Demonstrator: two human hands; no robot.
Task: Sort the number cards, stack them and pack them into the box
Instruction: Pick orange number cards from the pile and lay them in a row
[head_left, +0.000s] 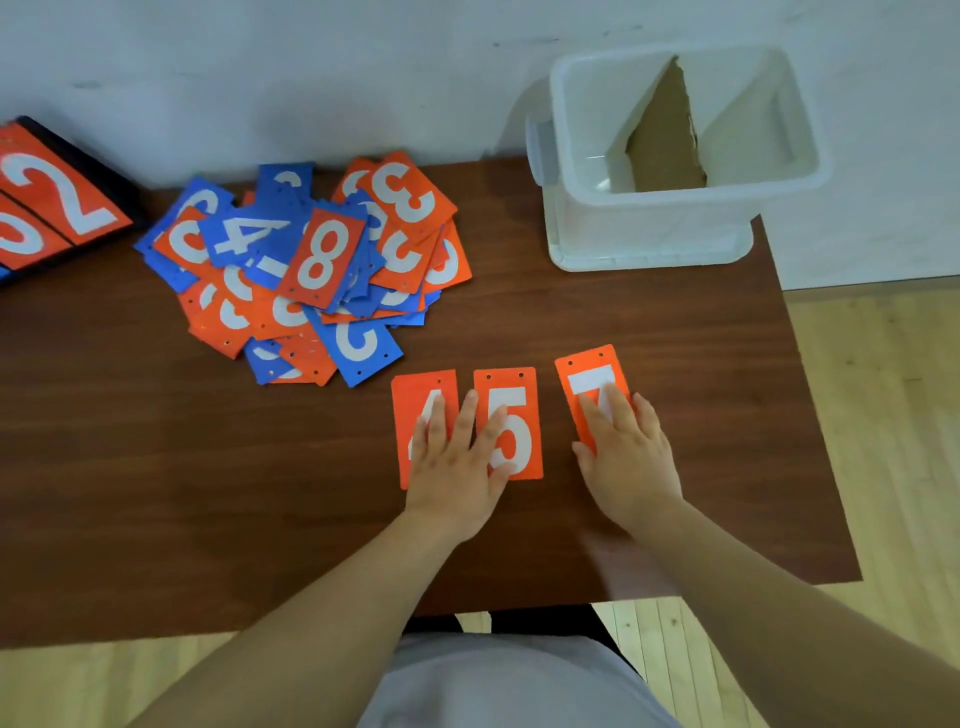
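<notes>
Three orange number cards lie in a row near the table's middle right: a 4 card (413, 410), a 5 card (519, 415) and a 7 card (584, 376). My left hand (460, 467) rests flat with straight fingers across the 4 and 5 cards. My right hand (626, 452) presses flat on the lower part of the 7 card. A loose pile of orange and blue number cards (306, 270) sits at the back left of these. The clear plastic box (675, 218) stands at the back right, with a cardboard divider (662, 150) inside.
A black flip scoreboard (47, 208) showing orange number cards sits at the table's far left edge. The brown table (156, 467) ends just right of the box, with wooden floor beyond. A white wall runs behind.
</notes>
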